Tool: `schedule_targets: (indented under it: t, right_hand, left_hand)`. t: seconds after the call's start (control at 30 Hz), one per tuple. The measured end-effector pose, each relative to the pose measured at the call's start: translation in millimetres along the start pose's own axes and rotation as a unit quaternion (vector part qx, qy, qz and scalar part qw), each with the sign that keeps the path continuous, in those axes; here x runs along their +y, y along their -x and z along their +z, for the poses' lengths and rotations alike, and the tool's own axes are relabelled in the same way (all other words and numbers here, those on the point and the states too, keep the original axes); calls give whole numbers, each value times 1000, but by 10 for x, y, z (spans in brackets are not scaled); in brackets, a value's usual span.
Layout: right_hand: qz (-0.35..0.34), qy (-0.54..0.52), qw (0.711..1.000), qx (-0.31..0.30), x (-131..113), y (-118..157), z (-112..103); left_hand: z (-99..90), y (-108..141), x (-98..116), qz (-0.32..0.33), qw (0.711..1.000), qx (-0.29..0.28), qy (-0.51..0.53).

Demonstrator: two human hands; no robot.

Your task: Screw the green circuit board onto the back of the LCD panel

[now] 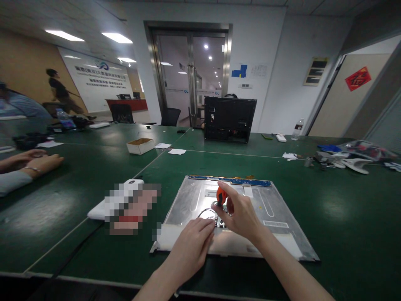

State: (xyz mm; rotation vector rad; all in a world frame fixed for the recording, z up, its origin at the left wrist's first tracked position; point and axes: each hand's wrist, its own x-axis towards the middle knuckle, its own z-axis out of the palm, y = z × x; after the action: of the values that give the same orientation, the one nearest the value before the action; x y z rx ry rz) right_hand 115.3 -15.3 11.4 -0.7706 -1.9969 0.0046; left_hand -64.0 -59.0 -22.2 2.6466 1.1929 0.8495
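Observation:
A flat silver display panel point(275, 213) lies in front of me with its back up and a blue circuit strip point(203, 179) along its far edge. My right hand point(242, 211) grips an orange and black screwdriver point(221, 195), held upright over the panel's middle. Below the screwdriver sits a small metal part point(222, 221) with thin dark wires point(205, 211) beside it. My left hand point(194, 240) rests on the panel, fingers closed together, fingertips at the left side of that part. Whatever is under those fingertips is hidden, and so is the screwdriver's tip.
Left of the panel lies a white device point(120, 194) beside a blurred-out patch. A small open box point(140, 146) and paper slips point(177, 151) lie farther back. A black monitor chassis point(230, 119) stands at the far side. Another person's hands point(37, 163) rest at left; loose parts point(341, 159) lie right.

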Motion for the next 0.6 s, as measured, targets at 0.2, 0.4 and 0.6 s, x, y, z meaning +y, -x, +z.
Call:
schedule_targets:
  t: [0.2, 0.4, 0.6]
  right_hand:
    - [17, -41, 999, -23, -29, 2, -27]
    - [31, -20, 999, 0, -37, -12, -15]
    - [13, -12, 1000, 9, 4, 5, 12]
  left_hand:
    - [8, 2, -7, -4, 1000, -11, 1]
    - [-14, 7, 9, -5, 1000, -7, 1]
    - [16, 10, -17, 0, 1000, 1, -6]
